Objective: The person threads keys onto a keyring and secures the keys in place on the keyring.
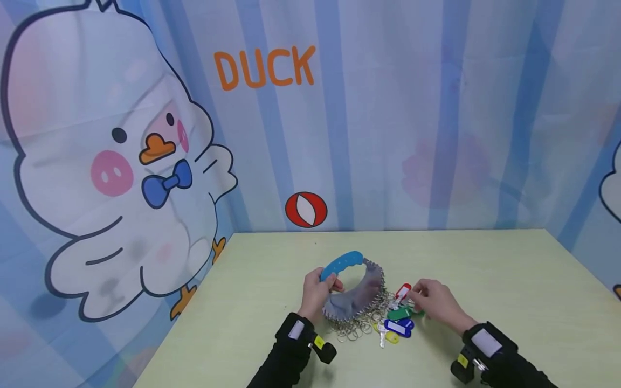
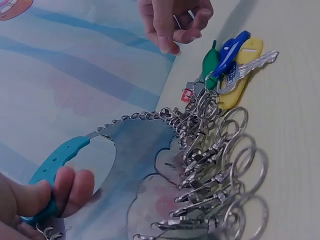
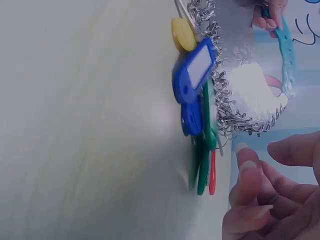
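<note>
A large round metal key holder [image 1: 361, 299] with a blue handle stands raised at an angle over the table. My left hand [image 1: 317, 291] grips the handle [image 2: 62, 155], its fingers wrapped round it. Clips and split rings [image 2: 245, 165] hang in a thick row along the band's lower edge. Plastic key tags gather at its right end: a red tag [image 1: 403, 291], green tags [image 1: 399, 313], blue tags [image 1: 398, 327] and yellow tags [image 1: 392, 337]. A silver key [image 2: 255, 67] lies across them. My right hand [image 1: 439, 302] hovers beside the tags, thumb and loosely bent fingers apart with nothing between them.
The pale table [image 1: 509, 302] extends around the key holder on all sides. Behind it hangs a blue striped curtain [image 1: 388, 108] with a printed duck and the word DUCK.
</note>
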`<act>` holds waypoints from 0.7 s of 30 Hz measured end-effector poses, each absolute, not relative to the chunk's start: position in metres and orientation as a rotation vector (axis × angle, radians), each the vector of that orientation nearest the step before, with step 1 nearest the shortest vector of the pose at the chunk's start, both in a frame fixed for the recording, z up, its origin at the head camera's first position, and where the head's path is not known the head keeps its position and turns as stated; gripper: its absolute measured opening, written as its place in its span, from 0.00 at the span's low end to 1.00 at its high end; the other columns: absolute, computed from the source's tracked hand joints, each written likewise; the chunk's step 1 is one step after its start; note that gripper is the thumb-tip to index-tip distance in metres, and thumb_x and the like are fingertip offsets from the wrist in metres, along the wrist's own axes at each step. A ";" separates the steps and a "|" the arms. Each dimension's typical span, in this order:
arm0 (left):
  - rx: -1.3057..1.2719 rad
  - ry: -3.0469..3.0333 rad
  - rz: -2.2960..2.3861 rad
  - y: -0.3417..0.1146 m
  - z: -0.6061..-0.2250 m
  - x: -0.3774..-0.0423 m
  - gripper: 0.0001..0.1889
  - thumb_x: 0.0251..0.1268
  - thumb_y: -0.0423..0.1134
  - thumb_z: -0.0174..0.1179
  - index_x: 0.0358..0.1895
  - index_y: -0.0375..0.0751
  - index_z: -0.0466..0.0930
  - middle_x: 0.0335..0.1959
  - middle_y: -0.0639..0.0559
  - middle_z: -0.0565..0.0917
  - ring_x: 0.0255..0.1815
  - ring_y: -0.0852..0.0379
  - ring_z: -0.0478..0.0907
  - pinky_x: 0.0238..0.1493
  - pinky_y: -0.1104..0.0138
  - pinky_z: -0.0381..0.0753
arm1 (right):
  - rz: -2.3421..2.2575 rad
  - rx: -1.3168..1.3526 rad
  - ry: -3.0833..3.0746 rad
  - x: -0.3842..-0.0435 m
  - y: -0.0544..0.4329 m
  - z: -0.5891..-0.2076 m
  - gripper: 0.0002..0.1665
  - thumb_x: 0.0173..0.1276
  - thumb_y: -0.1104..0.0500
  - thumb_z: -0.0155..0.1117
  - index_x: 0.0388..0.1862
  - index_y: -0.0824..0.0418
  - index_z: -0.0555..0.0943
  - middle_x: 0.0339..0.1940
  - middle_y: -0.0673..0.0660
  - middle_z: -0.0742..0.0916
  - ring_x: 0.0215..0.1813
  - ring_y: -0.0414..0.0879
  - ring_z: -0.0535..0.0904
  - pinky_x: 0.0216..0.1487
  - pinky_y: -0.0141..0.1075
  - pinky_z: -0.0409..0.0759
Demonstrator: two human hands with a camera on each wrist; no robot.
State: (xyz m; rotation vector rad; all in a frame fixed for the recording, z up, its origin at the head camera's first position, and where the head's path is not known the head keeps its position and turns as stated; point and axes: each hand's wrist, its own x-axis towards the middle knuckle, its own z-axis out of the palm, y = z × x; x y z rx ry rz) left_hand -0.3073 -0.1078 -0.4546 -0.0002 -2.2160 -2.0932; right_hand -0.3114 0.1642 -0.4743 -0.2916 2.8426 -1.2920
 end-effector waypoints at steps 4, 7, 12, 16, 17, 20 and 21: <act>-0.131 -2.232 -2.031 -0.106 -0.445 -0.305 0.11 0.73 0.32 0.49 0.43 0.24 0.74 0.35 0.29 0.83 0.34 0.43 0.84 0.47 0.56 0.82 | -1.317 -0.290 2.818 -0.312 0.164 -0.473 0.10 0.68 0.59 0.58 0.38 0.67 0.78 0.21 0.54 0.83 0.18 0.44 0.73 0.19 0.33 0.71; -0.193 -2.266 -1.992 -0.107 -0.439 -0.304 0.11 0.74 0.34 0.50 0.43 0.24 0.73 0.35 0.28 0.82 0.34 0.41 0.84 0.47 0.58 0.82 | -1.325 -0.275 2.803 -0.312 0.165 -0.473 0.10 0.69 0.59 0.58 0.39 0.67 0.78 0.21 0.54 0.83 0.18 0.45 0.74 0.19 0.33 0.70; -0.192 -2.308 -1.962 -0.109 -0.431 -0.305 0.11 0.73 0.35 0.50 0.42 0.26 0.74 0.35 0.31 0.83 0.33 0.44 0.85 0.48 0.60 0.82 | -1.311 -0.269 2.799 -0.311 0.166 -0.471 0.10 0.69 0.59 0.57 0.39 0.67 0.78 0.22 0.54 0.83 0.18 0.44 0.73 0.19 0.32 0.68; -0.211 -2.316 -1.959 -0.109 -0.425 -0.308 0.11 0.73 0.34 0.50 0.42 0.25 0.74 0.34 0.30 0.83 0.32 0.46 0.84 0.47 0.57 0.82 | -1.316 -0.314 2.813 -0.311 0.167 -0.466 0.10 0.70 0.61 0.56 0.40 0.69 0.78 0.26 0.56 0.84 0.21 0.44 0.74 0.21 0.32 0.71; -0.226 -2.314 -1.958 -0.109 -0.423 -0.307 0.11 0.73 0.34 0.51 0.42 0.25 0.74 0.34 0.30 0.83 0.31 0.47 0.84 0.46 0.57 0.83 | -1.318 -0.331 2.816 -0.311 0.167 -0.464 0.11 0.70 0.61 0.56 0.41 0.70 0.79 0.27 0.57 0.84 0.22 0.44 0.74 0.22 0.32 0.71; -0.277 -2.308 -1.963 -0.109 -0.414 -0.304 0.11 0.73 0.35 0.51 0.41 0.26 0.74 0.34 0.30 0.82 0.29 0.54 0.83 0.45 0.60 0.83 | -1.326 -0.385 2.814 -0.313 0.167 -0.460 0.13 0.70 0.63 0.56 0.45 0.72 0.79 0.33 0.59 0.85 0.29 0.45 0.77 0.27 0.32 0.75; -0.299 -2.309 -1.960 -0.109 -0.410 -0.303 0.11 0.73 0.35 0.52 0.41 0.26 0.74 0.34 0.30 0.82 0.28 0.55 0.82 0.45 0.61 0.83 | -1.322 -0.401 2.813 -0.313 0.167 -0.460 0.13 0.69 0.63 0.56 0.46 0.72 0.79 0.36 0.60 0.85 0.32 0.45 0.78 0.29 0.32 0.76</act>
